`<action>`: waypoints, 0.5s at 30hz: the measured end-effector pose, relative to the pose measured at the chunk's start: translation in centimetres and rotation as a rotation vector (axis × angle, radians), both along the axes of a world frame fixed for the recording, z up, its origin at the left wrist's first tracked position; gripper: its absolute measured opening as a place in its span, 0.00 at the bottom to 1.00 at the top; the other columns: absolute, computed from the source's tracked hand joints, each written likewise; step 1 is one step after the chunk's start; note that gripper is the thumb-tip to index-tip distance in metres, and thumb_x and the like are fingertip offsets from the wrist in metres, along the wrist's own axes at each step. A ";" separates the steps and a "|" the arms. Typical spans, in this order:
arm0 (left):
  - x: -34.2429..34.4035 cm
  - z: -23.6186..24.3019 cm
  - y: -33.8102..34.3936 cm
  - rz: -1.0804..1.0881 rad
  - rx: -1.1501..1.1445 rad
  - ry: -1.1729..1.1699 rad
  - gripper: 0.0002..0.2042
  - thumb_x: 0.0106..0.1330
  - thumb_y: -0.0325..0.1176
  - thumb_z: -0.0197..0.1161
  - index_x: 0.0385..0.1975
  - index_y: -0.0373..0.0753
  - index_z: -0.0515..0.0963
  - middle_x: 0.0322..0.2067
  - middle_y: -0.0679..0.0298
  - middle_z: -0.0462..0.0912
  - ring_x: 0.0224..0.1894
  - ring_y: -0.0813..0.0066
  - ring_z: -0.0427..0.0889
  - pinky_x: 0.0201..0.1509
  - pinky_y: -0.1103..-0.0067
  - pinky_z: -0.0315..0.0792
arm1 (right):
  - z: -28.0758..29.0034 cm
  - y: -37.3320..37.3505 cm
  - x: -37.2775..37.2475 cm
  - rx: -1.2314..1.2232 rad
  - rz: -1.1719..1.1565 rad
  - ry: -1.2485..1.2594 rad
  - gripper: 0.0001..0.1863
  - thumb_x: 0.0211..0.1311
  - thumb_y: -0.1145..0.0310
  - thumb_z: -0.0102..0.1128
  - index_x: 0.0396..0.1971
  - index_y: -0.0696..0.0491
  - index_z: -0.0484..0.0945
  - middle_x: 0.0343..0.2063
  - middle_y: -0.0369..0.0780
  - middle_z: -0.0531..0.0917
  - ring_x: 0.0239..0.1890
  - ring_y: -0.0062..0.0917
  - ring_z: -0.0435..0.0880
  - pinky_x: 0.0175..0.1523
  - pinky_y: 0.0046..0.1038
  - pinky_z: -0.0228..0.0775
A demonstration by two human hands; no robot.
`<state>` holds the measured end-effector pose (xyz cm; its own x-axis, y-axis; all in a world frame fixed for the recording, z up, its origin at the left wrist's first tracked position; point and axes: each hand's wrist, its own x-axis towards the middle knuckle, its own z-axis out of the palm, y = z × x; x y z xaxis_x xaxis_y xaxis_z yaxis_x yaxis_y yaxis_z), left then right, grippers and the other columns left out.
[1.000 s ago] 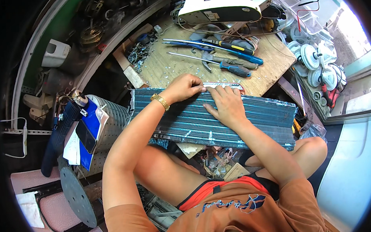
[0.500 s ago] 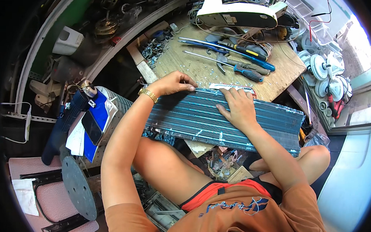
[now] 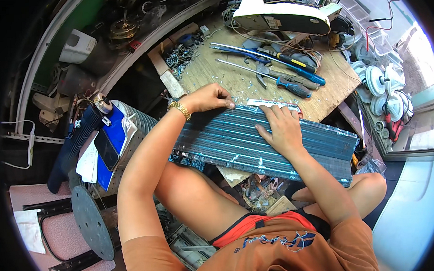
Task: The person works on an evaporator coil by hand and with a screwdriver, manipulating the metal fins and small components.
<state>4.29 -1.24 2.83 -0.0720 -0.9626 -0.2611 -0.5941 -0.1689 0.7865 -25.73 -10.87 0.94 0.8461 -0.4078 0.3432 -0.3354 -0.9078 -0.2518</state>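
Note:
A long blue-grey finned metal panel (image 3: pixel 322 151) with lengthwise grooves lies across the front of a wooden board, over my lap. My left hand (image 3: pixel 211 97), with a gold watch on the wrist, is curled at the panel's far edge, thumb and fingertip close together; what is between them, if anything, is too small to tell. My right hand (image 3: pixel 284 131) rests spread on the panel's top, fingertips by its far edge. Just beyond that edge lies a thin white strip with a red border (image 3: pixel 273 104).
On the wooden board (image 3: pixel 337 88) lie screwdrivers (image 3: pixel 296 87), pliers, a hammer, small scraps and a white device (image 3: pixel 279 14). At left are a metal cylinder with a phone (image 3: pixel 106 150) and papers, and a round plate (image 3: pixel 88 221). White spools (image 3: pixel 382 79) fill the right.
Compared with a second ago the view has shifted, so the bench appears further right. My left fingertips have moved slightly left along the panel's far edge. My right hand stays on top.

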 end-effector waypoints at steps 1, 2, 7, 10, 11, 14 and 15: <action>0.1 -0.2 -0.1 0.027 0.058 -0.042 0.17 0.73 0.45 0.72 0.46 0.35 0.90 0.35 0.62 0.93 0.39 0.80 0.84 0.50 0.75 0.78 | 0.0 0.1 0.1 0.010 0.005 0.002 0.32 0.61 0.51 0.73 0.63 0.49 0.80 0.46 0.39 0.82 0.49 0.36 0.80 0.55 0.40 0.67; 0.3 -0.3 0.0 0.055 0.116 -0.084 0.17 0.72 0.44 0.73 0.47 0.35 0.90 0.37 0.62 0.93 0.41 0.80 0.86 0.53 0.75 0.78 | 0.0 0.2 0.3 0.021 0.010 0.003 0.32 0.61 0.51 0.73 0.63 0.49 0.80 0.46 0.39 0.82 0.49 0.36 0.80 0.55 0.40 0.67; 1.8 1.2 1.2 0.066 0.089 0.053 0.16 0.73 0.42 0.73 0.49 0.35 0.90 0.42 0.63 0.94 0.45 0.78 0.86 0.57 0.75 0.78 | 0.1 -0.2 0.0 -0.008 0.007 -0.004 0.31 0.62 0.50 0.73 0.62 0.48 0.80 0.45 0.39 0.83 0.49 0.35 0.80 0.54 0.40 0.67; 3.8 2.0 2.6 0.076 0.159 0.069 0.17 0.72 0.42 0.74 0.50 0.36 0.90 0.44 0.61 0.94 0.48 0.76 0.87 0.61 0.75 0.78 | 0.0 -0.2 0.0 -0.028 0.005 -0.008 0.31 0.62 0.49 0.72 0.61 0.48 0.81 0.45 0.38 0.83 0.48 0.34 0.81 0.53 0.39 0.67; 3.7 1.8 2.9 0.084 0.151 0.046 0.17 0.72 0.42 0.74 0.50 0.35 0.90 0.44 0.61 0.94 0.48 0.76 0.88 0.60 0.75 0.78 | 0.0 -0.2 0.0 -0.030 0.002 -0.004 0.31 0.62 0.49 0.72 0.61 0.48 0.81 0.45 0.38 0.83 0.48 0.34 0.81 0.53 0.40 0.67; 3.9 0.8 3.2 0.089 0.117 0.017 0.16 0.73 0.42 0.73 0.49 0.35 0.90 0.43 0.62 0.94 0.47 0.77 0.87 0.60 0.76 0.78 | -0.1 -0.2 0.1 -0.039 0.005 -0.004 0.31 0.62 0.49 0.72 0.61 0.48 0.81 0.45 0.38 0.83 0.48 0.34 0.81 0.53 0.39 0.67; 3.9 0.4 3.0 0.133 0.165 -0.034 0.15 0.74 0.41 0.71 0.49 0.36 0.90 0.42 0.62 0.94 0.46 0.79 0.86 0.59 0.77 0.78 | -0.1 -0.1 0.2 -0.039 0.006 -0.002 0.31 0.62 0.49 0.72 0.61 0.48 0.81 0.45 0.38 0.83 0.48 0.34 0.81 0.53 0.39 0.67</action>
<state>8.21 1.72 3.26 0.0648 -0.9071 -0.4159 -0.5840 -0.3724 0.7213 -25.55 -11.00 0.79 0.8478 -0.3888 0.3607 -0.3291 -0.9190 -0.2171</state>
